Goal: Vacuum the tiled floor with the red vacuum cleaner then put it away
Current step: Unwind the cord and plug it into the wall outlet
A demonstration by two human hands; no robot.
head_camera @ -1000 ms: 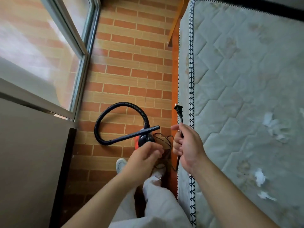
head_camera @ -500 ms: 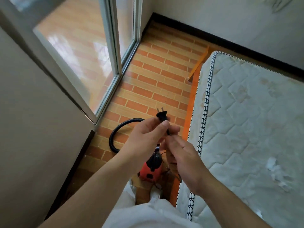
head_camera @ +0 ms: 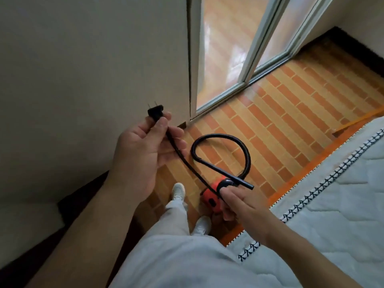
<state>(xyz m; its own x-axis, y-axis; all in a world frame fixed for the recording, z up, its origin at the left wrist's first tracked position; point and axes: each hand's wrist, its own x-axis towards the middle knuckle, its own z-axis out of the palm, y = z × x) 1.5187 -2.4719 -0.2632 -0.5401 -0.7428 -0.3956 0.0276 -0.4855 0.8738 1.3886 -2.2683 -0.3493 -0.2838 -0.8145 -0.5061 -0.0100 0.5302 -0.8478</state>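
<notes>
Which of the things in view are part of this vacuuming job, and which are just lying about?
Job:
red vacuum cleaner
black hose
plug, pinched in left hand
cord, gripped by right hand
tiled floor

Just there:
mattress
glass door
wall

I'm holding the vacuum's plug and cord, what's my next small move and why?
Probably look along the wall for a socket and carry the plug there: your left hand holds it, prongs free, your right hand pinches the cord, and no socket is in view.
</notes>
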